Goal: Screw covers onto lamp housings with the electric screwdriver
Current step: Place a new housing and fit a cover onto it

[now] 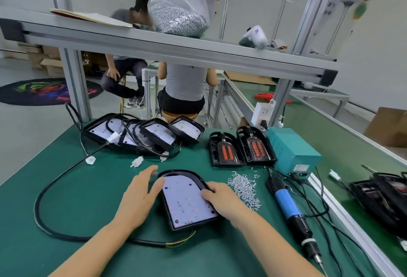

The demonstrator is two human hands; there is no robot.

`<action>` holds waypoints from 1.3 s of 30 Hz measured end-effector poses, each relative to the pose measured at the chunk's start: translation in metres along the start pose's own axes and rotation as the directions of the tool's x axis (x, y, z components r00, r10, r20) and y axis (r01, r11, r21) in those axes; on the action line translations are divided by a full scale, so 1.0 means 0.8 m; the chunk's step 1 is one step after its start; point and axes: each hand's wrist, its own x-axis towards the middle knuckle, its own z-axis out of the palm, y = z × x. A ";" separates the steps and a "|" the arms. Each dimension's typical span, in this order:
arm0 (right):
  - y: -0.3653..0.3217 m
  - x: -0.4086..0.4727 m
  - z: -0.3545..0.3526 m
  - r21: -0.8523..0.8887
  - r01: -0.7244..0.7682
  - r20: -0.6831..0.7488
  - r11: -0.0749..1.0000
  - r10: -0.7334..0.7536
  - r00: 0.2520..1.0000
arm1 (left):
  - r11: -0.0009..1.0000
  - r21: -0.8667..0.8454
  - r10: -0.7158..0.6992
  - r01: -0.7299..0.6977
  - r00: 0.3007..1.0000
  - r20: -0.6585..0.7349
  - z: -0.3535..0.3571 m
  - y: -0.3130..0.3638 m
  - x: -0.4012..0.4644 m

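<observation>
Your left hand (pixel 141 193) lies flat with fingers spread against the left edge of the lamp housing (pixel 187 199), and your right hand (pixel 220 199) rests on its right side, fingers laid over the pale LED board and rim; neither hand pinches a screw or a tool. The housing sits face up on the green mat (pixel 55 177) right in front of you, its black cable (pixel 44 188) looping off to the left. This looks like the positioning step: you are squaring the housing before any cover goes on. The covers (pixel 240 147) with orange inserts stand beyond it to the right, the loose screws (pixel 244 186) lie just beside your right hand, and the electric screwdriver (pixel 290 213) rests untouched past them. Next, you likely need to reach for a cover, seat it flush, then pick up a screw and the driver.
</observation>
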 end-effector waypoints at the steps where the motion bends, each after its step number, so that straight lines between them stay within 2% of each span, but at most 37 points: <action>1: -0.001 0.004 -0.004 -0.039 -0.003 -0.015 0.999 0.002 1.000 | 0.995 -0.065 -0.074 0.076 0.997 0.036 0.003 -0.001 0.004; 3: -0.003 0.014 -0.015 -0.095 -0.020 -0.092 0.995 0.011 0.996 | 0.979 -0.137 -0.143 0.151 0.988 0.067 0.007 -0.005 0.010; 4: -0.004 0.022 -0.023 -0.062 -0.041 -0.159 0.997 0.031 0.987 | 0.971 -0.170 -0.158 0.166 0.986 0.060 0.009 -0.007 0.012; 6: -0.004 0.038 -0.041 0.206 -0.118 -0.255 0.971 0.170 0.952 | 0.949 -0.244 -0.194 0.198 0.980 0.039 0.013 -0.008 0.015; 8: -0.005 0.055 -0.059 0.506 -0.191 -0.258 0.841 0.358 0.897 | 0.933 -0.284 -0.223 0.222 0.974 0.030 0.018 -0.009 0.016; 9: -0.004 0.063 -0.066 0.589 -0.210 -0.249 0.780 0.423 0.871 | 0.929 -0.292 -0.230 0.229 0.973 0.029 0.020 -0.010 0.016; 12: -0.001 0.084 -0.077 0.747 -0.224 -0.189 0.626 0.523 0.831 | 0.916 -0.323 -0.241 0.240 0.970 0.036 0.021 -0.011 0.018; 14: 0.001 0.094 -0.078 0.793 -0.220 -0.183 0.568 0.566 0.804 | 0.908 -0.338 -0.248 0.248 0.968 0.044 0.020 -0.011 0.018; 15: 0.004 0.098 -0.077 0.766 -0.224 -0.223 0.602 0.576 0.786 | 0.905 -0.344 -0.250 0.251 0.967 0.046 0.019 -0.011 0.019; 16: 0.008 0.102 -0.076 0.671 -0.254 -0.295 0.697 0.565 0.771 | 0.902 -0.350 -0.253 0.253 0.966 0.045 0.018 -0.011 0.019; 17: 0.011 0.105 -0.076 0.484 -0.307 -0.397 0.820 0.518 0.758 | 0.899 -0.356 -0.257 0.255 0.966 0.043 0.017 -0.011 0.019; 18: 0.014 0.107 -0.076 0.256 -0.363 -0.484 0.896 0.444 0.755 | 0.898 -0.358 -0.259 0.256 0.965 0.040 0.017 -0.012 0.018; 20: 0.014 0.106 -0.078 -0.090 -0.398 -0.592 0.913 0.272 0.758 | 0.900 -0.353 -0.259 0.254 0.965 0.036 0.016 -0.014 0.018; 22: 0.010 0.110 -0.080 -0.282 -0.335 -0.622 0.899 0.095 0.777 | 0.899 -0.362 -0.251 0.245 0.968 0.031 0.017 -0.015 0.017; 24: 0.007 0.118 -0.081 -0.417 -0.291 -0.578 0.861 -0.004 0.816 | 0.897 -0.372 -0.243 0.239 0.969 0.037 0.018 -0.013 0.016; 28: 0.002 0.136 -0.082 -0.476 -0.341 -0.489 0.810 0.078 0.869 | 0.896 -0.378 -0.235 0.234 0.971 0.046 0.019 -0.006 0.020; 32: -0.011 0.143 -0.083 -0.392 -0.320 -0.512 0.863 0.085 0.855 | 0.895 -0.369 -0.248 0.251 0.967 0.056 0.010 0.000 0.024; 35: -0.029 0.128 -0.077 -0.377 -0.225 -0.526 0.899 -0.008 0.850 | 0.895 -0.340 -0.284 0.288 0.957 0.061 0.006 -0.005 0.021; 39: -0.062 0.082 -0.071 -0.337 -0.032 -0.452 0.941 -0.132 0.882 | 0.881 -0.280 -0.376 0.381 0.924 0.075 0.001 0.007 0.035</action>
